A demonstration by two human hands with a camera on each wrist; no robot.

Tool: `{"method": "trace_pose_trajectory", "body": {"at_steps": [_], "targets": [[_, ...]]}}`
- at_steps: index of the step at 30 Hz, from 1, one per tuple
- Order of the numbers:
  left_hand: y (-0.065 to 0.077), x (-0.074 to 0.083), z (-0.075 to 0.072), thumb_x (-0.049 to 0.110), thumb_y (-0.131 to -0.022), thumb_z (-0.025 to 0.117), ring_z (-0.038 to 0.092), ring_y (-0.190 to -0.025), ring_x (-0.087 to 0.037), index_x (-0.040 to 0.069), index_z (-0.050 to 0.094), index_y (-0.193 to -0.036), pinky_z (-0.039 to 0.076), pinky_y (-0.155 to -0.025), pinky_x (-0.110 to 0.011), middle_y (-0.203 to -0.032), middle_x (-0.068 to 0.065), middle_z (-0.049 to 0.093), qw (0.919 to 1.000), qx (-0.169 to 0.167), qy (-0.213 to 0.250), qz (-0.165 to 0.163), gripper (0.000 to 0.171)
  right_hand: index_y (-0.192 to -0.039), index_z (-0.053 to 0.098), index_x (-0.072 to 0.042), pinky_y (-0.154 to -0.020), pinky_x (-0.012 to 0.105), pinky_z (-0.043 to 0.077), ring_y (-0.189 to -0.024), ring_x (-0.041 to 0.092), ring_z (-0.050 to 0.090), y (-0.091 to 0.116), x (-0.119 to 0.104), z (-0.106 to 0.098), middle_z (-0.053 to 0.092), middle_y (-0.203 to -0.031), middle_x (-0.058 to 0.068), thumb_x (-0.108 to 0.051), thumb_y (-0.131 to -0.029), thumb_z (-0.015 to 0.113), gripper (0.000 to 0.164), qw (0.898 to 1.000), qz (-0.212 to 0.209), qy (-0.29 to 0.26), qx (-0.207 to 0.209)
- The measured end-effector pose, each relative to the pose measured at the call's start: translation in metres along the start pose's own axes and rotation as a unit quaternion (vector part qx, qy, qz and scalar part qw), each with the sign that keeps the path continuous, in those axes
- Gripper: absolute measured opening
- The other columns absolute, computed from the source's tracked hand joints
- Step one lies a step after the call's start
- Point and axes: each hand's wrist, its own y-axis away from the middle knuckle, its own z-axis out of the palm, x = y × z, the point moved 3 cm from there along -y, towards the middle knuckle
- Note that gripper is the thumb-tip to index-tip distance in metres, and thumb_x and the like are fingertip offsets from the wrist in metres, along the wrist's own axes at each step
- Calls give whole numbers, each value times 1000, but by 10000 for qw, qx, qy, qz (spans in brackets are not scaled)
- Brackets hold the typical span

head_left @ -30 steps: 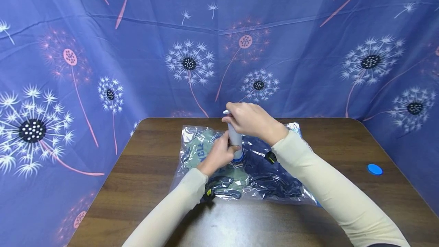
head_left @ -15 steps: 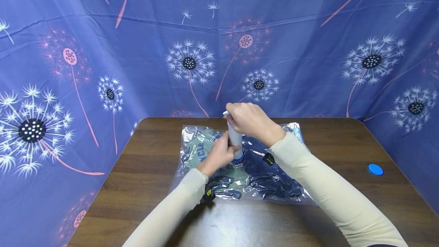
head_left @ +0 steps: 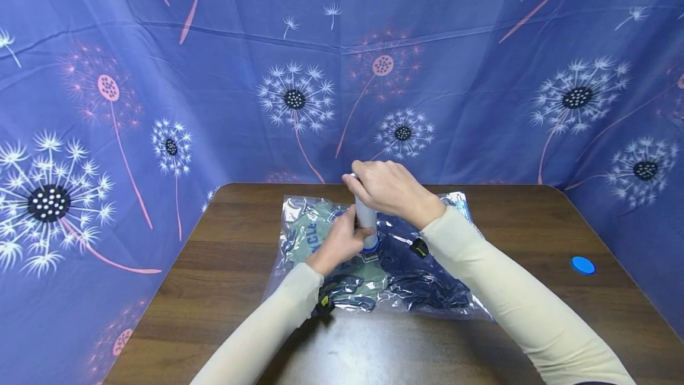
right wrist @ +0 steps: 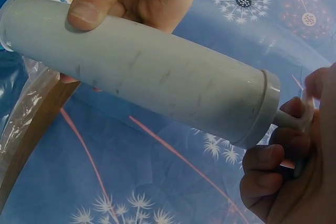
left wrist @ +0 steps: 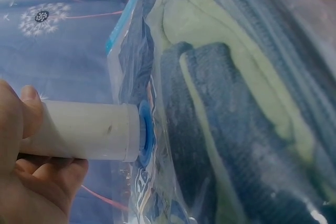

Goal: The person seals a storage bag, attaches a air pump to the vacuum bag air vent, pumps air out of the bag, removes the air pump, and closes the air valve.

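A white hand pump stands upright with its foot on the blue valve of a clear vacuum storage bag. My left hand grips the barrel low down, thumb across the front. At the top, my right hand curls round the pump's handle; only a short length of rod shows between handle and barrel in the right wrist view. Inside the bag lie folded green clothing on the left and dark navy clothing on the right.
A round blue cap lies on the brown wooden table at the right. Behind the table's far edge hangs a blue dandelion-print cloth.
My right hand has shifted slightly left, and a digit now covers the handle's white end that showed before. The left hand, pump and bag look the same.
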Motion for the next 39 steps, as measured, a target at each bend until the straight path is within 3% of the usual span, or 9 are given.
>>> {"method": "trace_pose_trajectory", "body": {"at_steps": [11,20,28,34,39], "targets": [[0,2,0,13,-94,74,71,-103,-28,0,55,-127,61,-86,-39,-113,-17,70,9998,118,-140,60,41,-86,53,-13,-54,30,45,-60,16,48,1,2,-1,56,-74,-1,-27,-110,47,29,9985,171,-337,-401],[1,2,1,12,-94,73,72,-102,-29,-1,54,-128,61,-84,-41,-114,-18,70,9999,87,-59,42,41,-83,51,-14,-52,29,40,-57,14,44,1,4,-5,53,-70,1,-29,-110,48,31,9947,319,-743,-637],[1,2,0,11,-94,73,72,-103,-28,0,54,-128,61,-84,-39,-114,-17,70,9998,104,-93,113,41,-79,46,-16,-56,28,38,-58,13,39,0,7,-5,44,-67,-1,-28,-110,49,34,9925,111,-1021,-656],[2,3,1,11,-94,72,72,-105,-29,0,53,-130,61,-88,-40,-116,-18,70,9998,107,-96,137,42,-75,47,-16,-57,28,38,-55,12,39,-5,8,-16,41,-64,-2,-24,-109,50,35,9753,240,-1677,-1418],[3,4,2,11,-93,74,71,-104,-29,0,54,-128,61,-87,-41,-116,-17,70,9996,150,-171,148,42,-73,56,-14,-60,29,40,-58,12,42,-12,7,-36,48,-67,0,-25,-107,56,35,9677,327,-1582,-1935]]}}
